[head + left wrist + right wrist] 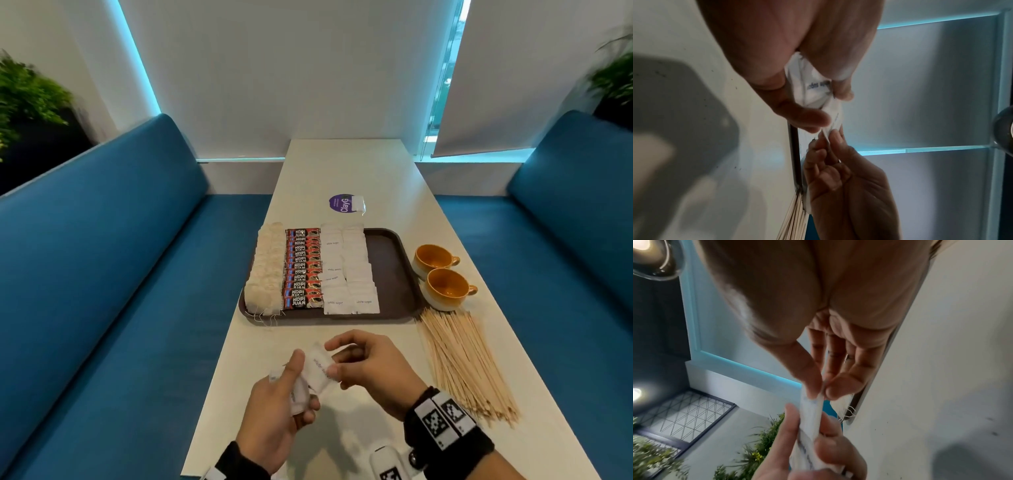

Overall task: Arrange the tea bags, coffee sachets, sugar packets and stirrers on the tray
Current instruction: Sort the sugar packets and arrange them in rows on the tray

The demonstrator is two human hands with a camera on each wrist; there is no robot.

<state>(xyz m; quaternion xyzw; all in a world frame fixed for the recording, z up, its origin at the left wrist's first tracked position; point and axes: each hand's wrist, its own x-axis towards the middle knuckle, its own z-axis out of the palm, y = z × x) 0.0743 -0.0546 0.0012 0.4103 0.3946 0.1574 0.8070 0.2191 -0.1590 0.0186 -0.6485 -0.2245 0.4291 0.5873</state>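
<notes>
While the white table (342, 171) runs away from you between two blue benches (102, 257), your brown tray (390, 270) sits at twelve o'clock. On it, nine o'clock to three: tea bags (265, 270), coffee sachets (303, 270), then two columns of sugar packets (349, 270), and the three o'clock strip of the tray is bare. Stirrers (462, 363) fan out on the table at two o'clock, just beyond them two orange cups (442, 274). Your left hand (274, 407) curls round a small stack of white sugar sachets (317, 371), and your right hand (373, 370) pinches the top one between thumb and fingertips.
</notes>
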